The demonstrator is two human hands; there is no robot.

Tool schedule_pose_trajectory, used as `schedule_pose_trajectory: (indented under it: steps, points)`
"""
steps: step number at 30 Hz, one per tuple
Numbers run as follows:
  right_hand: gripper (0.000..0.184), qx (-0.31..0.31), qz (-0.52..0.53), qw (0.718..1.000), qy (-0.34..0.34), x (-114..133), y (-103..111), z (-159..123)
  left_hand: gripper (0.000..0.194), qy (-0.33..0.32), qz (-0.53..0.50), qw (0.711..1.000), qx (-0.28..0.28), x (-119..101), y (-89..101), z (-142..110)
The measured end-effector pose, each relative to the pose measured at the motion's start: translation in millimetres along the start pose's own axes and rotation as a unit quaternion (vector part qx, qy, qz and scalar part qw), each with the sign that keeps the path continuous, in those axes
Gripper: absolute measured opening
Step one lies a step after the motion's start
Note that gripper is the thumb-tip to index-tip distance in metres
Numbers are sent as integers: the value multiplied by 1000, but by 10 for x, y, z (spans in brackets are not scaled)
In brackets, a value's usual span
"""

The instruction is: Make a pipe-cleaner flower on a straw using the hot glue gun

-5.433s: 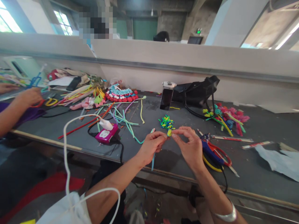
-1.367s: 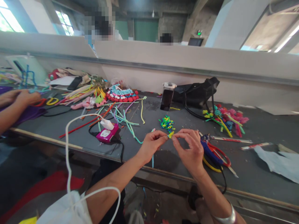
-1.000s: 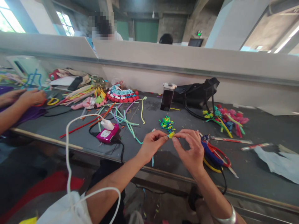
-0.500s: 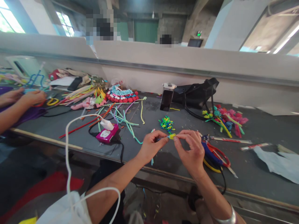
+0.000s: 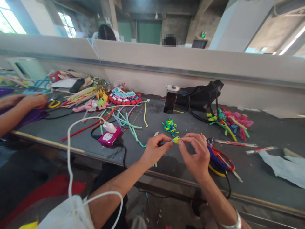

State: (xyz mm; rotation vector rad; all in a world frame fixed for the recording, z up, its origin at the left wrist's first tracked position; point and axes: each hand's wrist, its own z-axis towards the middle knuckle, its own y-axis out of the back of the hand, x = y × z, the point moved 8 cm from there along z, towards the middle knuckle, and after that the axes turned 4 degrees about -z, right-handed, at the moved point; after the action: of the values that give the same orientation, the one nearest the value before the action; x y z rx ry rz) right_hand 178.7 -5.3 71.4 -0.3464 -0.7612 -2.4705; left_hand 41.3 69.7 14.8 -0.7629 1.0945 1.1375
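Note:
My left hand (image 5: 154, 150) and my right hand (image 5: 195, 153) meet above the near part of the dark table (image 5: 250, 168). Both pinch one small yellow-and-green twisted piece (image 5: 176, 139). A light blue pipe cleaner (image 5: 155, 163) runs through my left fist and hangs below it. A little pile of short yellow, green and blue twisted pieces (image 5: 170, 125) lies just beyond my fingertips. Scissors with blue and red handles (image 5: 218, 156) lie right beside my right hand.
Long pipe cleaners (image 5: 124, 121) are strewn at centre left near a pink device (image 5: 110, 137) with a white cable. A phone stands against a bottle (image 5: 170, 99); a black bag (image 5: 200, 93) and colourful flowers (image 5: 230, 120) lie right. Another person's hands (image 5: 26, 100) work at far left.
The small yellow-green piece has been turned between my fingertips and both hands have sunk slightly. The other person's hands at far left have shifted.

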Motion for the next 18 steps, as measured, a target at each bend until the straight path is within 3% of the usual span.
schedule_pose_trajectory:
  steps: [18]
  points:
    - [8, 8, 5, 1000, -17, -39, 47, 20, 17, -16, 21, 1000, 12, -40, -12, -11]
